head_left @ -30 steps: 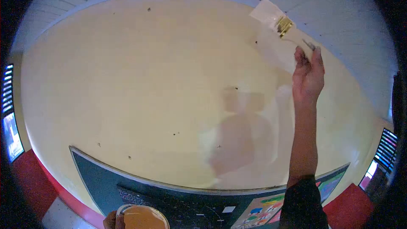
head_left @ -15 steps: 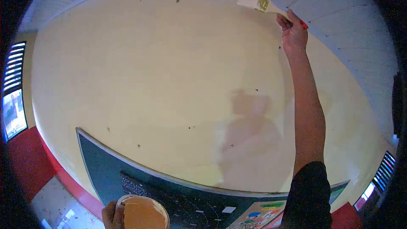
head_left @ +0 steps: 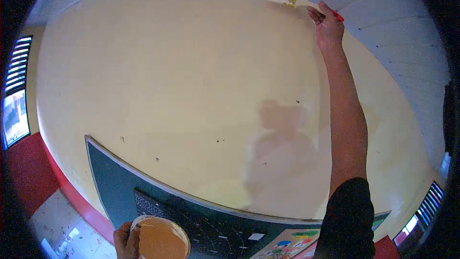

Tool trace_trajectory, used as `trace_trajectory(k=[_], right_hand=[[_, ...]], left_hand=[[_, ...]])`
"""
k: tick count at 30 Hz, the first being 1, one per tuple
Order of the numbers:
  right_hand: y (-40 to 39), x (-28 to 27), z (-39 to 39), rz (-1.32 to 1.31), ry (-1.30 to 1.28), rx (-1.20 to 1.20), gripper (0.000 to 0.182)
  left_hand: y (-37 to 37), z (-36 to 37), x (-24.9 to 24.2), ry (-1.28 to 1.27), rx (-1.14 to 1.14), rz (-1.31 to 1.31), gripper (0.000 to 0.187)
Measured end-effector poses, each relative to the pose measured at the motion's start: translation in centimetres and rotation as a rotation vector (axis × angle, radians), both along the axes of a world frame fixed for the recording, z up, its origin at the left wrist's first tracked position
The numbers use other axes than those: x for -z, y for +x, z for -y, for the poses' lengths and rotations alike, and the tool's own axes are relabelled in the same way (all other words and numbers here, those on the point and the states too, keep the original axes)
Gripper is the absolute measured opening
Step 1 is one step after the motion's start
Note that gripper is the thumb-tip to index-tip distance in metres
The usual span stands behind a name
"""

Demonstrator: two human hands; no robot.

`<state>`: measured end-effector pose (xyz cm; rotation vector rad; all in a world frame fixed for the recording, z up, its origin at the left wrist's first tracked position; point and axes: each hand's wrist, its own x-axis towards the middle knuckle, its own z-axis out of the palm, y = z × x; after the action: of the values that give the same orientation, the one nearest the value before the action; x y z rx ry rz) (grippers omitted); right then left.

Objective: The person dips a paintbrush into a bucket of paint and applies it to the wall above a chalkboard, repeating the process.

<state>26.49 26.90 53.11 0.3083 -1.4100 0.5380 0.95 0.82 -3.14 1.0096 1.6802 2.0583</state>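
Observation:
My right hand is raised high and closed around the handle of a wide paintbrush. The brush points left, its pale, paint-coated bristles at the top edge of the cream wall, close under the ceiling. A little red shows at the handle's end, past my fingers. Low in the view, my left hand grips the rim of a round tub of orange-tan paint. Most of that hand's palm is cut off or hidden by the tub.
A green chalkboard hangs below, with a colourful poster at its lower right. The white ceiling slopes across the upper right. Louvred windows stand at both sides. Pale floor tiles show at lower left.
The brush has moved slightly left along the wall's top edge, over the small green mark there. The view has shifted a little. The left hand still holds the paint tub low.

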Motion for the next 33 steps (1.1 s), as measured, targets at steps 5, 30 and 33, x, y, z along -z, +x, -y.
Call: trace_trajectory(k=[5, 30, 33], right_hand=[[-0.7, -0.2, -0.4, 0.029, 0.006, 0.012, 0.023], [-1.7, -1.1, -1.8, 0.005, 0.051, 0.071, 0.024], [-1.9, -1.0, -1.5, -0.03, 0.012, 0.103, 0.024]], left_hand=[[0.2, 1.0, -0.9, -0.084, -0.004, 0.069, 0.014], [-0.1, 1.4, -1.6, -0.064, 0.038, 0.005, 0.018], [0.1, 1.5, -1.9, -0.088, 0.029, 0.009, 0.018]])
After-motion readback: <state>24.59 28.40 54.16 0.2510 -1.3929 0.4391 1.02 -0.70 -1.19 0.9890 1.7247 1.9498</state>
